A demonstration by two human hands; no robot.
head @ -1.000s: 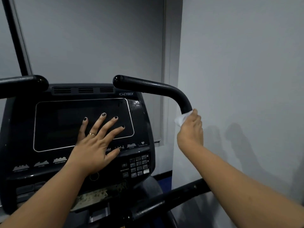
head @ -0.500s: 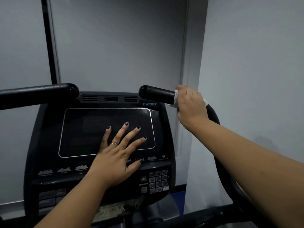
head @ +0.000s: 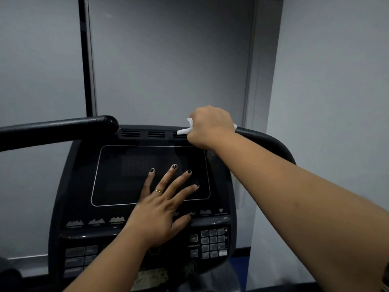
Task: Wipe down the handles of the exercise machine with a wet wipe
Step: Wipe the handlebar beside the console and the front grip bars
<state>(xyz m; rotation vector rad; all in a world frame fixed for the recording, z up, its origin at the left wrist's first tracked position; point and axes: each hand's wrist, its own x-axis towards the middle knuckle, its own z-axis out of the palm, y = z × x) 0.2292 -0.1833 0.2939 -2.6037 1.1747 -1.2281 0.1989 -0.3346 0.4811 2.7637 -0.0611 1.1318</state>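
right hand [head: 210, 128] grip curled round wet wipe [head: 184, 130] at tip of right handle [head: 264, 138], frame centre | left hand [head: 162, 209] grip spread flat on console screen [head: 117, 175] (ring [head: 158, 191] on one finger) | left handle [head: 56, 129] middle left, apart from both hands

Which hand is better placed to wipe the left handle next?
Probably the right hand: it grips the wet wipe at the inner end of the right handle, facing the left handle across the console top. The left hand lies flat on the console screen and holds nothing.
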